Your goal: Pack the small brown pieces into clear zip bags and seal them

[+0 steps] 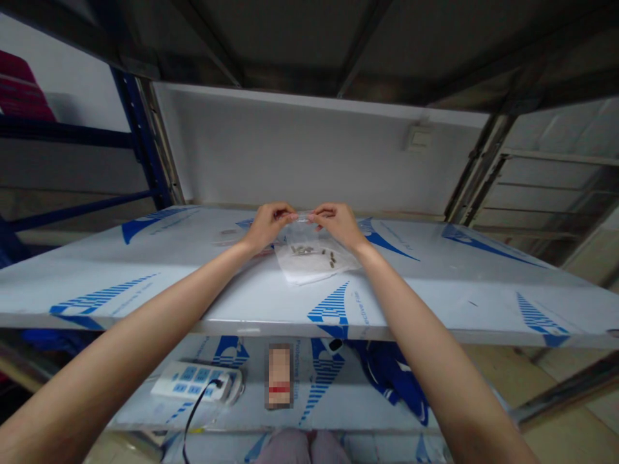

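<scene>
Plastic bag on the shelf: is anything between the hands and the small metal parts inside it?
Only the plastic bag itself: the left hand and right hand pinch its top edge, above the small metal parts. Nothing else visible stands in the way.

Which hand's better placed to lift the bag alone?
Probably the right hand: it pinches the top of the clear plastic bag and sits closer above the bag's middle, while the left hand pinches from further out, beyond the bag's left side.

Either side of the plastic bag (314, 258), the film-covered shelf (464, 290) leaves room to pass. The shelf overhead (300, 45) and white back panel (290, 148) bound that space above and behind the bag; a blue rack upright (140, 135) stands well left.
</scene>
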`<action>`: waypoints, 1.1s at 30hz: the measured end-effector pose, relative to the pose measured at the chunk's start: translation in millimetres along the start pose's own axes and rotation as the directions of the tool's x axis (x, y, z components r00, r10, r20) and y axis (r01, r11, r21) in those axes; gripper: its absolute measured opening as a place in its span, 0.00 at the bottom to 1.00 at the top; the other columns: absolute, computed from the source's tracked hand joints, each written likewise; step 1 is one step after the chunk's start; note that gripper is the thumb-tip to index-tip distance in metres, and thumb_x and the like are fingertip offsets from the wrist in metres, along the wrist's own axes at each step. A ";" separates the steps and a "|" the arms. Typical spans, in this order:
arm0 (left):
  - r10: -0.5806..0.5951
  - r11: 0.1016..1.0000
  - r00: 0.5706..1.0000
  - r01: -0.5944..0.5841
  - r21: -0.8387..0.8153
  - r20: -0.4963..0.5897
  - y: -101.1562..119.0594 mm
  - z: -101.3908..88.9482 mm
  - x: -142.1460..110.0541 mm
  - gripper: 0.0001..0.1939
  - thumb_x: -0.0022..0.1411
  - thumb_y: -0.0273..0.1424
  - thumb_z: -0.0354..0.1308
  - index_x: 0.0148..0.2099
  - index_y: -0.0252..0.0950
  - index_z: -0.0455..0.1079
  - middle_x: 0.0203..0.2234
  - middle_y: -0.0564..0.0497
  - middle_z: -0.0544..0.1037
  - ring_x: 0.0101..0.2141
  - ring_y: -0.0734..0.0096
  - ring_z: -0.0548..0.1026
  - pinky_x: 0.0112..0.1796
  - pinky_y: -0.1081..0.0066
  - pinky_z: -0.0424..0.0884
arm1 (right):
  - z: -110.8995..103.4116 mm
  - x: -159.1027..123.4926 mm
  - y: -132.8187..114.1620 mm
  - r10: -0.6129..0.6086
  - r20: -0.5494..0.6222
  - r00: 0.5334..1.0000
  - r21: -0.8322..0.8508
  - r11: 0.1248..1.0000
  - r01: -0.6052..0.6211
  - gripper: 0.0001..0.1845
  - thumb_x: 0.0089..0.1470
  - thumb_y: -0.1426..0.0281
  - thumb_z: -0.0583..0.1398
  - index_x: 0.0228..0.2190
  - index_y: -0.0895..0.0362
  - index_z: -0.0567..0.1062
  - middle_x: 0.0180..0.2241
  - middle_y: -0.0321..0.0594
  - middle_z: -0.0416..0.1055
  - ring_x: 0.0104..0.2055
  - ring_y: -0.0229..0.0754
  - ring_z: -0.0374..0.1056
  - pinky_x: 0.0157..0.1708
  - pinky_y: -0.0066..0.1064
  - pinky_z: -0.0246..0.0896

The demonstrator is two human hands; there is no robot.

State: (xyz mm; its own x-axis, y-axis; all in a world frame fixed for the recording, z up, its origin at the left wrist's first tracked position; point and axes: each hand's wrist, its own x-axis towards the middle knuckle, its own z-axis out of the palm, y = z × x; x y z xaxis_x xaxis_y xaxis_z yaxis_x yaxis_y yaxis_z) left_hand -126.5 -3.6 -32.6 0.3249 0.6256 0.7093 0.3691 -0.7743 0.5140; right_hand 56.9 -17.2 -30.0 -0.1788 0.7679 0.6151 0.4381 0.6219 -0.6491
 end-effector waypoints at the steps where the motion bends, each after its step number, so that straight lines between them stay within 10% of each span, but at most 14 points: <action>1: 0.012 1.000 1.000 -0.012 -0.009 -0.001 0.5 0.2 0.2 0.13 0.52 0.39 0.53 0.26 0.33 0.68 0.18 0.55 0.65 0.23 0.74 0.61 0.27 0.73 0.55 | 0.7 -0.1 -0.3 -0.007 0.000 1.000 -0.004 1.000 0.007 0.07 0.47 0.66 0.60 0.26 0.58 0.74 0.26 0.37 0.74 0.23 0.36 0.69 0.28 0.27 0.63; 33: -0.037 0.998 0.999 0.036 0.054 0.017 -0.6 0.3 2.8 0.08 0.55 0.31 0.57 0.26 0.32 0.70 0.20 0.53 0.69 0.27 0.71 0.68 0.31 0.71 0.61 | 0.5 -0.5 0.5 -0.085 0.004 0.996 -0.116 0.990 0.085 0.08 0.50 0.68 0.59 0.25 0.60 0.74 0.24 0.40 0.72 0.22 0.32 0.65 0.27 0.27 0.60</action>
State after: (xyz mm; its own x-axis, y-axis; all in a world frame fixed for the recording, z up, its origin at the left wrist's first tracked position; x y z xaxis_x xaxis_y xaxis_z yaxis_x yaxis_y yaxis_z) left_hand -125.5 -1.4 -31.1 0.3255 0.6552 0.6817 0.4273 -0.7451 0.5121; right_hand 56.9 -17.2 -30.8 -0.2185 0.7129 0.6663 0.5206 0.6627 -0.5383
